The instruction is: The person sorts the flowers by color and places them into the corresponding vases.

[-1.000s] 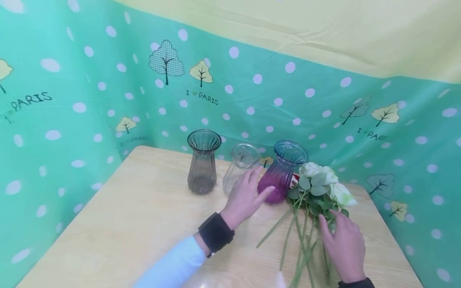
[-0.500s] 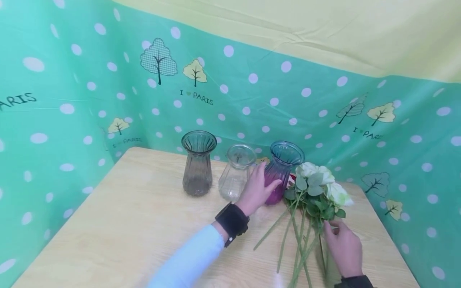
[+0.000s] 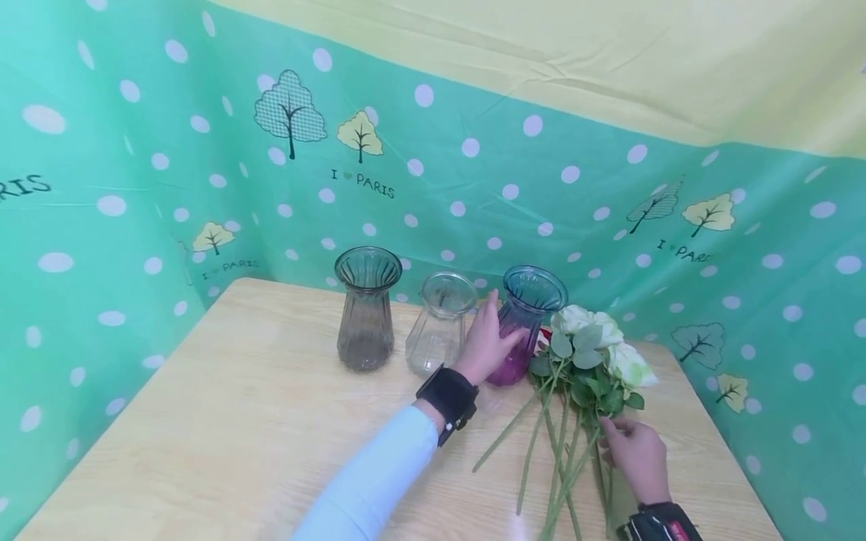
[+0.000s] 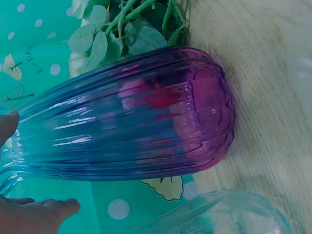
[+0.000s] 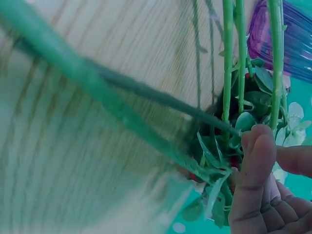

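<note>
My left hand (image 3: pixel 482 349) reaches around the upper part of a blue-and-purple glass vase (image 3: pixel 534 300), its fingers extended along the vase's left side and the thumb across its front. The left wrist view shows thumb and fingers on opposite sides of the vase's narrow neck (image 4: pixel 34 141). On the right, a bunch of white roses (image 3: pixel 631 366) with green leaves lies on the table, stems (image 3: pixel 531 458) toward me. Some red petals (image 3: pixel 544 340) peek out behind. My right hand (image 3: pixel 636 457) pinches a flower stem (image 5: pixel 165 102) just below the leaves, between thumb and fingers.
A clear glass vase (image 3: pixel 436 338) stands immediately left of the coloured one, and a smoky grey vase (image 3: pixel 366 330) stands further left. All are on a light wooden table (image 3: pixel 223 421). Behind it hangs a green dotted cloth (image 3: pixel 467 180) with printed trees.
My left hand has moved right, from in front of the clear vase to the blue-and-purple one. My right hand has gone from spread fingers to pinching a stem. The view has shifted slightly right.
</note>
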Tool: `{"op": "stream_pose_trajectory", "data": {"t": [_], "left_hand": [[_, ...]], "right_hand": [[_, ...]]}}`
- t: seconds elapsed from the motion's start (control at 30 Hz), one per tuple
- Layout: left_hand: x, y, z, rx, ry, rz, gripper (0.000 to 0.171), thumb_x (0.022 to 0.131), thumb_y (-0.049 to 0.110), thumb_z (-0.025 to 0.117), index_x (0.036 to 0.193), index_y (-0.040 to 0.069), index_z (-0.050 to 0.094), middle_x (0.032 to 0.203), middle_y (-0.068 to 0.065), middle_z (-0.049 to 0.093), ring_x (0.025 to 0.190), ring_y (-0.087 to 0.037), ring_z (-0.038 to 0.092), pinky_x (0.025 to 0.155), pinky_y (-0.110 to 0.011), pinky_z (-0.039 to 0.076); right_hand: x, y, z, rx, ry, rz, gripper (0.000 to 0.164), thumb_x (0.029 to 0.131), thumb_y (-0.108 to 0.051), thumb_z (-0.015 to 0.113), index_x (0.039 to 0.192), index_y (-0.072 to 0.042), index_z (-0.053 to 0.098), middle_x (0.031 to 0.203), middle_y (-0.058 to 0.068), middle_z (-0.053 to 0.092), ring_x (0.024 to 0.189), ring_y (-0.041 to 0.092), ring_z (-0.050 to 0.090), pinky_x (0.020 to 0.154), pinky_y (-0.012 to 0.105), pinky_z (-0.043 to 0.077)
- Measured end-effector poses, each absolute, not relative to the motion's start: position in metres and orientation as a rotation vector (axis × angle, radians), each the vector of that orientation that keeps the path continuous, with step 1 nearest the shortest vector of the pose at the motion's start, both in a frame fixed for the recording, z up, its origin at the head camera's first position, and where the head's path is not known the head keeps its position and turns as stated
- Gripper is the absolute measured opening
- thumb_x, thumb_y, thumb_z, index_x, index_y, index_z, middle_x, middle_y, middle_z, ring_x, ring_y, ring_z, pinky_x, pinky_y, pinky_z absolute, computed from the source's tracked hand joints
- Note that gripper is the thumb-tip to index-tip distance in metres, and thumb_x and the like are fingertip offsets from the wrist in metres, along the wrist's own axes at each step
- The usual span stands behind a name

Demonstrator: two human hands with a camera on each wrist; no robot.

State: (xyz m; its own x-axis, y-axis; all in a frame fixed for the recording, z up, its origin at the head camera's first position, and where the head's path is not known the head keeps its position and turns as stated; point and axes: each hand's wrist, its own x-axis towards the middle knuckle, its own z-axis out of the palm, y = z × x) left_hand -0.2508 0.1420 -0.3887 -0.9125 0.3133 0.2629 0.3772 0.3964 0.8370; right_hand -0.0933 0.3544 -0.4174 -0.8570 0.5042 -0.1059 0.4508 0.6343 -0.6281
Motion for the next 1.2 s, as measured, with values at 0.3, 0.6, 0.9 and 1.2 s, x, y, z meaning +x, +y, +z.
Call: {"op": "stream_pose_trajectory", "data": {"t": [0.3,0.6,0.9,1.2], "left_hand": [[-0.256,0.141,-0.392,-0.734,-2.602,-1.567,0.084,0.089,0.037,0.062,0.148,-0.002,0.017,0.152,-0.02,0.027,0.14,-0.029,0.029,0.116,-0.039,0.028],[-0.257,0.145,-0.4,-0.776,-2.532,-1.53,0.073,0.089,0.033,0.063,0.144,-0.001,0.029,0.142,-0.018,0.043,0.131,-0.028,0.043,0.111,-0.037,0.037],[-0.257,0.144,-0.4,-0.803,-2.555,-1.503,0.073,0.089,0.035,0.062,0.144,0.0,0.029,0.142,-0.017,0.043,0.131,-0.028,0.044,0.11,-0.038,0.038],[-0.257,0.144,-0.399,-0.79,-2.585,-1.455,0.073,0.09,0.035,0.061,0.144,-0.002,0.028,0.143,-0.018,0.042,0.131,-0.028,0.044,0.11,-0.038,0.038]], "right_hand": [[-0.095,0.359,-0.423,-0.874,-2.675,1.329,0.047,0.096,-0.025,0.049,0.119,0.016,0.051,0.073,0.007,0.068,0.062,0.012,0.065,0.058,0.024,0.058],[-0.1,0.37,-0.434,-0.888,-2.545,1.572,0.049,0.094,-0.027,0.054,0.122,0.014,0.049,0.078,0.005,0.068,0.068,0.01,0.067,0.066,0.025,0.059],[-0.108,0.396,-0.433,-0.875,-2.276,1.76,0.053,0.093,-0.033,0.058,0.124,0.009,0.051,0.08,0.001,0.066,0.072,0.012,0.068,0.069,0.026,0.059],[-0.105,0.379,-0.373,-0.687,-1.755,2.027,0.02,0.09,-0.023,0.062,0.096,-0.004,0.063,0.074,0.0,0.066,0.071,0.009,0.068,0.071,0.02,0.058]]}}
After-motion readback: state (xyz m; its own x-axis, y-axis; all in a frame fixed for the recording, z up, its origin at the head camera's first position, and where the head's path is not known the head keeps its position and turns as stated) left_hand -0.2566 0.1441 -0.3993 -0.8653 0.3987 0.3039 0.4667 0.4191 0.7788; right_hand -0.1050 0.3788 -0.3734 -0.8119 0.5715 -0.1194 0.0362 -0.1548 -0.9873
